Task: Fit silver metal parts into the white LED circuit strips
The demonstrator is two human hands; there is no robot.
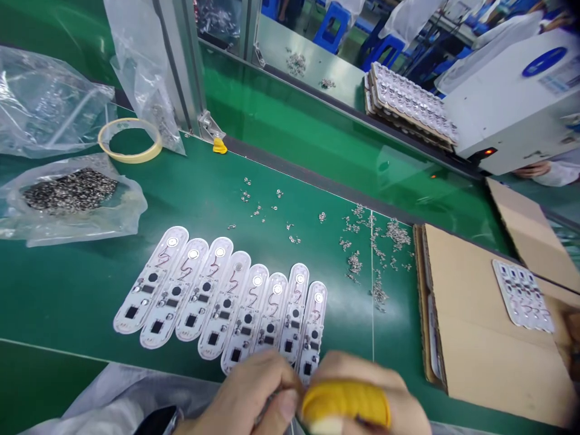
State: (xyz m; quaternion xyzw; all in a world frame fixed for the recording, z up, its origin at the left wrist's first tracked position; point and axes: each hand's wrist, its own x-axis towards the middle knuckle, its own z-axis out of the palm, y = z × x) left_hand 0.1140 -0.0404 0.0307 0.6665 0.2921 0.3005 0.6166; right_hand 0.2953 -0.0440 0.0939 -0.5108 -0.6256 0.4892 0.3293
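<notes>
At the bottom edge of the view, my left hand (258, 393) is closed, thumb pressed against curled fingers. Beside it my right hand (362, 389), with yellow wrap (348, 400) round a finger, is also closed and blurred. Whatever the fingers grip is hidden. Just beyond them lies a slanted row of several long white plastic casings (194, 299), each with a circuit board, thin wires and a round disc. The near ends of the casings at the right of the row, such as this casing (312, 329), lie closest to my hands, partly covered by them.
Small metal parts (354, 263) lie scattered on the green table (190, 193). At left are an open bag (131, 220) of dark metal parts and a tape roll (151, 148). Cardboard (489, 350) bearing more casings (523, 296) stands right. Beyond the conveyor (290, 133), a person's hand (534, 169) shows.
</notes>
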